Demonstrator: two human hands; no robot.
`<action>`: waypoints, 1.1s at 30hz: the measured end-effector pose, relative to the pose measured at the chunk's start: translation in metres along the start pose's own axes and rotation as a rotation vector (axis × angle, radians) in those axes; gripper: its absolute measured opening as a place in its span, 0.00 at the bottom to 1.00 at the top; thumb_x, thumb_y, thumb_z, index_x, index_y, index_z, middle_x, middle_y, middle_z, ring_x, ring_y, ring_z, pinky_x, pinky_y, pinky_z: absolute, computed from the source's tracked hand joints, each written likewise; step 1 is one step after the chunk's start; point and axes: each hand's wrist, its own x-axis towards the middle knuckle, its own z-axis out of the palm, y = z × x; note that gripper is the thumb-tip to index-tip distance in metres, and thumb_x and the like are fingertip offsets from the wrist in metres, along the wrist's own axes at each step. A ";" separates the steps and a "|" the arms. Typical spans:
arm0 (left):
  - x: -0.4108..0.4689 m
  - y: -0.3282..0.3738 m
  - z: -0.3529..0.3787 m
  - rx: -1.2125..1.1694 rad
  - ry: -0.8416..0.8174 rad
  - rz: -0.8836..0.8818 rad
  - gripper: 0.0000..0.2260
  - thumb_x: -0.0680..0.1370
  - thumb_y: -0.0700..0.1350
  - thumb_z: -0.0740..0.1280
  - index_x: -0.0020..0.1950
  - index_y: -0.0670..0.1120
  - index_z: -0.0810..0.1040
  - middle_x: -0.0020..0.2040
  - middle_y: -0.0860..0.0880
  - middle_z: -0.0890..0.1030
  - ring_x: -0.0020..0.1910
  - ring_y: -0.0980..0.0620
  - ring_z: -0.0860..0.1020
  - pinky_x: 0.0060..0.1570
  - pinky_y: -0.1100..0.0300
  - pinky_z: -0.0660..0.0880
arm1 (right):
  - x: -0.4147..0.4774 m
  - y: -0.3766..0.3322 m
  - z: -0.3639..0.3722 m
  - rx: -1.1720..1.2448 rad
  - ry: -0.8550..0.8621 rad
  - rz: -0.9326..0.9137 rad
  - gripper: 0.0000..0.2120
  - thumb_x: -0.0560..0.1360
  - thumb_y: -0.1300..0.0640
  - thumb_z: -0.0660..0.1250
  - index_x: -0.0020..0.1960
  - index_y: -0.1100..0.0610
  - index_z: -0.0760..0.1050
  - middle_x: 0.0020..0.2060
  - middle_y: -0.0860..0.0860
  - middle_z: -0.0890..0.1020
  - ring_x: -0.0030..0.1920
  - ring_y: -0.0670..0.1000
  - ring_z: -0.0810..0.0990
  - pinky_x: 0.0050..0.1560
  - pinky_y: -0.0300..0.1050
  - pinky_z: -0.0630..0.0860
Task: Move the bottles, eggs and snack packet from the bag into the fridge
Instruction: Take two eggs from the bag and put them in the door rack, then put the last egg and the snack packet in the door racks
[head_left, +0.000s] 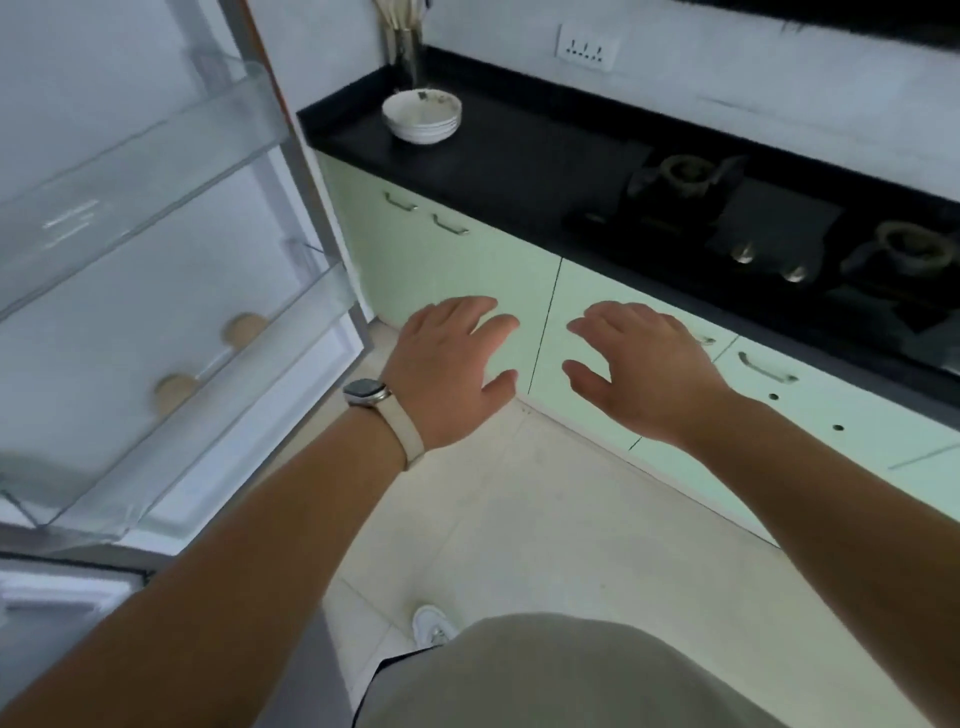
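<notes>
I held left grip (453, 364) and right grip (647, 366) spread-fingered and empty before the cabinets (467, 260). Two eggs (244, 328) sat in the fridge door shelf (291, 338) at 9 o'clock. Bowls (422, 117) stood on the surface (519, 156) at 12 o'clock.

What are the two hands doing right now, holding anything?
Left hand: open, fingers spread, holding nothing.
Right hand: open, fingers spread, holding nothing.
</notes>
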 end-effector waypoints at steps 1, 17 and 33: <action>0.007 0.014 0.002 0.006 -0.007 0.030 0.24 0.76 0.56 0.60 0.69 0.47 0.74 0.70 0.44 0.73 0.70 0.42 0.69 0.68 0.43 0.66 | -0.011 0.013 -0.005 0.002 0.004 0.028 0.24 0.80 0.41 0.58 0.72 0.50 0.68 0.71 0.50 0.70 0.71 0.54 0.67 0.70 0.51 0.60; 0.111 0.317 0.046 0.018 0.012 0.437 0.22 0.78 0.54 0.66 0.70 0.48 0.74 0.70 0.47 0.73 0.70 0.44 0.69 0.70 0.45 0.63 | -0.251 0.242 -0.063 -0.057 0.127 0.444 0.24 0.77 0.41 0.58 0.67 0.52 0.74 0.66 0.52 0.75 0.65 0.57 0.73 0.66 0.55 0.68; 0.182 0.520 0.097 -0.035 -0.057 0.875 0.25 0.76 0.59 0.57 0.65 0.46 0.78 0.65 0.44 0.78 0.66 0.42 0.74 0.64 0.41 0.71 | -0.407 0.351 -0.084 -0.098 0.129 0.903 0.23 0.78 0.41 0.59 0.67 0.52 0.73 0.67 0.52 0.75 0.66 0.58 0.74 0.66 0.55 0.68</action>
